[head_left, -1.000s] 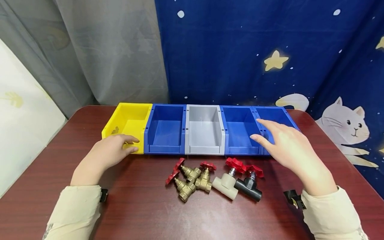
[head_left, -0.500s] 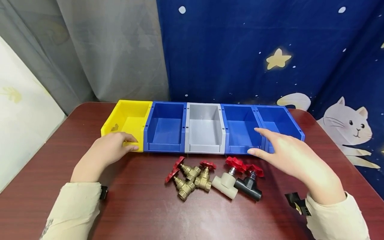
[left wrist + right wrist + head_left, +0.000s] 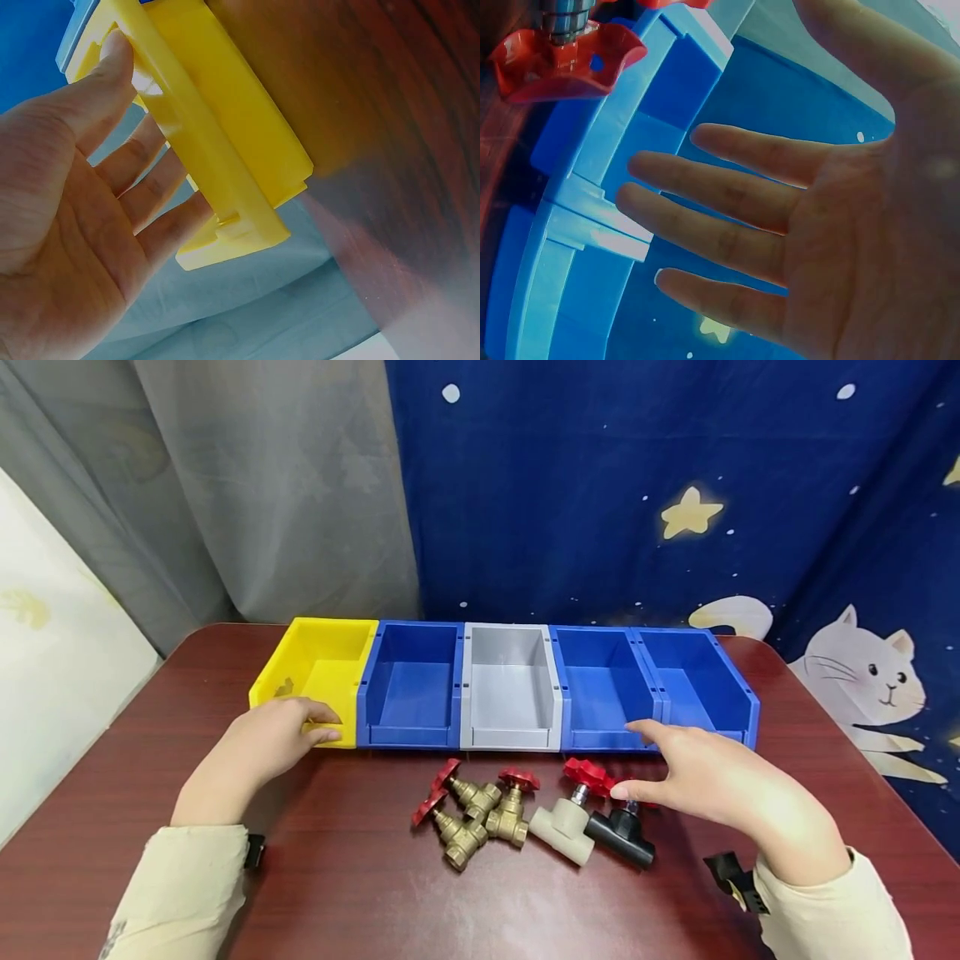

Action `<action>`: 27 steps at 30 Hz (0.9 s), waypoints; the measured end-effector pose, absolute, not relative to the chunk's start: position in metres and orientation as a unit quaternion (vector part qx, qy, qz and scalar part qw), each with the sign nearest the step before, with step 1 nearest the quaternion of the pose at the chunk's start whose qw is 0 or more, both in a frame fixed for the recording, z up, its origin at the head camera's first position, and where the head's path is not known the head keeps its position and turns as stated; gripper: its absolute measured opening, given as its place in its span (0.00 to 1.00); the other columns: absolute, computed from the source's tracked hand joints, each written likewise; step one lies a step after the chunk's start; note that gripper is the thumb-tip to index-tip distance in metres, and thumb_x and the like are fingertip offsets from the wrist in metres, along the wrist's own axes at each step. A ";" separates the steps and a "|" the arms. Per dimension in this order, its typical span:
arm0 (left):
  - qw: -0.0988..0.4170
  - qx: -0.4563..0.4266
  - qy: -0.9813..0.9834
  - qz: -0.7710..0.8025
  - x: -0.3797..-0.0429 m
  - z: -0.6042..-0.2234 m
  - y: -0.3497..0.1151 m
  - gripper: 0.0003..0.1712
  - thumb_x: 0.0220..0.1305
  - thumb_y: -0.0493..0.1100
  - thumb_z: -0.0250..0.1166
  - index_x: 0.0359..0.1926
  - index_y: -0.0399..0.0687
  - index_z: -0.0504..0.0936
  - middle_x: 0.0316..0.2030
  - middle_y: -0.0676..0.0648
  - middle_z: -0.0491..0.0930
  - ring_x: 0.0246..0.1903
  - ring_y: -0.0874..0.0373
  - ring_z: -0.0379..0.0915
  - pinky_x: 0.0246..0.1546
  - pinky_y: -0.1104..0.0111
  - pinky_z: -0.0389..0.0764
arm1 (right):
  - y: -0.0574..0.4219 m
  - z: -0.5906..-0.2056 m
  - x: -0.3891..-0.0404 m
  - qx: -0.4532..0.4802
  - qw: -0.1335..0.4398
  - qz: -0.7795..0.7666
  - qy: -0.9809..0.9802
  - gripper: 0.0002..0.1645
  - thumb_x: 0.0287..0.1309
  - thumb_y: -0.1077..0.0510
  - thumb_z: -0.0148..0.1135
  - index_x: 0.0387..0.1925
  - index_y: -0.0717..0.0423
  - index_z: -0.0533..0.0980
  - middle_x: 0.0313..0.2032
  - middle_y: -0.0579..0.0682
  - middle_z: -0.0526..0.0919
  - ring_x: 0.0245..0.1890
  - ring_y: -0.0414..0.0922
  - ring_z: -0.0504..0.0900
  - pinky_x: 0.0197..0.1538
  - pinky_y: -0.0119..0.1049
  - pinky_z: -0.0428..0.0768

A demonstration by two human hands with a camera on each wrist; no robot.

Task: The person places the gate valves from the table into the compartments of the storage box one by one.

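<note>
Holding the yellow bin (image 3: 335,628) by its front lip with the left hand (image 3: 270,735), pinched between thumb and fingers. Hovering with the right hand (image 3: 720,785) over the black valve (image 3: 621,837), near the front of the blue bins (image 3: 600,685). Gripping nothing there: spread wide, with long, parted fingers and thumb set well off from them. Impossible to tell from above whether touching the red wheel with the thumb tip; partly hidden behind the thumb at that spot.

Seemingly at the reaching stage, so worth lining up with care. Lying on its side on the table (image 3: 337,877), at the end of the valve row, with its wheel crowded against the wheel of the white valve (image 3: 564,828). Best to come down from the free side, away from the white valve, and to close thumb and fingertips across the stem or the thick black body. Probably less sure by the wheel edge alone: likely to roll or swing, and to drag the neighbour along. Lift straight up before moving sideways, to avoid nudging the white valve or, farther along, the three brass valves (image 3: 508,818). Mind the front edges of the blue bins with the knuckles. Hold the yellow bin lightly with the left, without tugging, to avoid shifting the row.
</note>
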State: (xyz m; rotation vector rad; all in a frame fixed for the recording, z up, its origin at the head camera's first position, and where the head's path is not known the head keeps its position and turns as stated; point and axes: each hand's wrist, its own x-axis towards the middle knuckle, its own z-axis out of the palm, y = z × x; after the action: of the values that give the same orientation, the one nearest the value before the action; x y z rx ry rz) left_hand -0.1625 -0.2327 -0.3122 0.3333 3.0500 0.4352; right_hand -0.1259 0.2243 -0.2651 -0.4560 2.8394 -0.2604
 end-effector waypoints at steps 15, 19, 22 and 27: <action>0.009 0.101 0.985 0.137 -0.163 -0.311 -0.235 0.13 0.63 0.51 0.69 0.40 0.47 0.87 0.38 0.44 0.85 0.62 0.28 0.62 0.46 0.41 0.75 | 0.224 -0.269 -0.106 -0.153 0.056 -0.065 0.985 0.54 0.52 0.21 0.58 0.66 0.57 0.71 0.61 0.62 0.76 0.60 0.63 0.75 0.53 0.64 0.74; 0.007 0.100 0.986 0.134 -0.164 -0.312 -0.234 0.14 0.62 0.51 0.69 0.40 0.45 0.87 0.37 0.44 0.85 0.60 0.29 0.65 0.46 0.41 0.75 | 0.223 -0.279 -0.100 -0.157 0.047 -0.049 0.985 0.55 0.50 0.21 0.60 0.64 0.59 0.72 0.58 0.61 0.78 0.56 0.61 0.78 0.50 0.62 0.77; 0.009 0.097 0.986 0.132 -0.164 -0.312 -0.234 0.14 0.63 0.51 0.69 0.40 0.45 0.86 0.37 0.44 0.85 0.58 0.30 0.67 0.47 0.41 0.75 | 0.220 -0.285 -0.096 -0.168 0.052 -0.052 0.983 0.55 0.49 0.22 0.61 0.64 0.58 0.72 0.58 0.59 0.79 0.55 0.59 0.79 0.51 0.61 0.77; 0.009 0.100 0.987 0.127 -0.164 -0.313 -0.233 0.13 0.63 0.50 0.69 0.39 0.45 0.86 0.35 0.45 0.84 0.56 0.31 0.68 0.46 0.42 0.76 | 0.218 -0.294 -0.087 -0.181 0.070 -0.069 0.979 0.57 0.46 0.20 0.61 0.65 0.57 0.71 0.59 0.58 0.78 0.57 0.58 0.78 0.54 0.60 0.76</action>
State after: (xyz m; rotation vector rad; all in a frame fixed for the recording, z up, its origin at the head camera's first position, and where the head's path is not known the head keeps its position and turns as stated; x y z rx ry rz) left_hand -0.1636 -0.2333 -0.3126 0.3121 3.0820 0.3976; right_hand -0.0874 0.2177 -0.2941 -0.5453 2.9450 -0.2071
